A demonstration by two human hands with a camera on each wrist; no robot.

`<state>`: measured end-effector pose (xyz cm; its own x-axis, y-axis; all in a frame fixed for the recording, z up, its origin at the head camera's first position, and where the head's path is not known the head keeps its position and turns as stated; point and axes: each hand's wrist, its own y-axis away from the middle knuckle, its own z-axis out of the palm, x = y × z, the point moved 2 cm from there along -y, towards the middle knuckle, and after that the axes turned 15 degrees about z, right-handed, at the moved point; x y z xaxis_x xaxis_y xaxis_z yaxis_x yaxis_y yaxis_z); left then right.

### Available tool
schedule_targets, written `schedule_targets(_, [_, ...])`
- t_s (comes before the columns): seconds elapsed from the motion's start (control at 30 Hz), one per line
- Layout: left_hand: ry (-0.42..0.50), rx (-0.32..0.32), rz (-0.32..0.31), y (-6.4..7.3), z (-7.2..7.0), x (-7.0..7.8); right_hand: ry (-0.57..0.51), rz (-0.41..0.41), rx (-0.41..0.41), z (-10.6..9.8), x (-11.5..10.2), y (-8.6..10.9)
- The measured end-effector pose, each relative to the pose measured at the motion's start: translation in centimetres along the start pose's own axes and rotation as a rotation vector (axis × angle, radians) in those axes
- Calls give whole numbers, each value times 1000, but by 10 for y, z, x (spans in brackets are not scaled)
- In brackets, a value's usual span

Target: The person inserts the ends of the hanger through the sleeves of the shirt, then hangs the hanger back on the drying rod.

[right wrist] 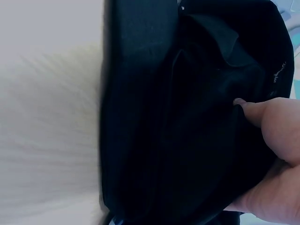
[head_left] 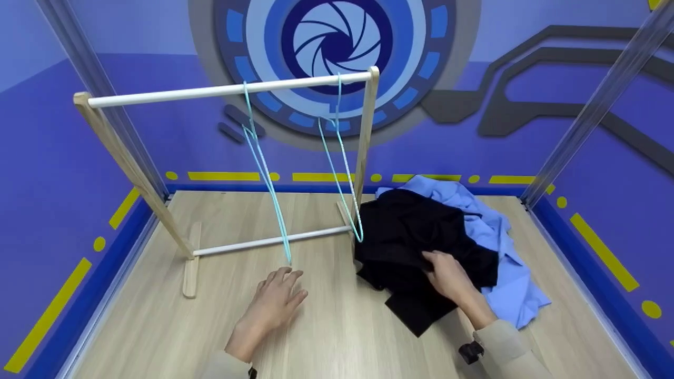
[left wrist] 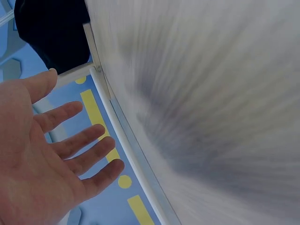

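A crumpled black garment (head_left: 405, 231) lies on the right side of the table, partly over a light blue garment (head_left: 505, 263). My right hand (head_left: 447, 276) pinches the black cloth near its front, thumb on top. In the right wrist view the thumb (right wrist: 269, 117) presses the fabric, whose folds hide the fingers; small white lettering shows beside it. My left hand (head_left: 274, 302) holds nothing, with its fingers spread above the table. In the left wrist view the palm (left wrist: 37, 154) is bare. Just beyond that hand hangs a pale blue hanger (head_left: 273, 195).
A wooden rack with a white top rail (head_left: 210, 93) stands at the left and middle. A second pale blue hanger (head_left: 347, 179) hangs near its right post (head_left: 366, 131), touching or close to the black cloth. Blue printed walls (head_left: 42, 158) enclose the wooden table (head_left: 337, 316).
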<state>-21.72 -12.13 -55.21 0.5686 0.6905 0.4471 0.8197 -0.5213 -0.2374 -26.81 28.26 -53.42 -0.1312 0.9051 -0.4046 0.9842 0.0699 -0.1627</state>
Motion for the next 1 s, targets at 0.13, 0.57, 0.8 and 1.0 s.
schedule_targets(0.13, [-3,-15,20,-3,2,3,-13,-31,-27,3,-4,3])
schedule_targets(0.57, [32,-17,75,-13,8,12,-103,-248,-72,18,-16,8])
schedule_targets(0.8, [20,-6,107,-16,10,15,-137,-364,-81,22,-22,13])
schedule_targets(1.0, [36,10,145,-20,12,20,-152,-407,-126,26,-32,18])
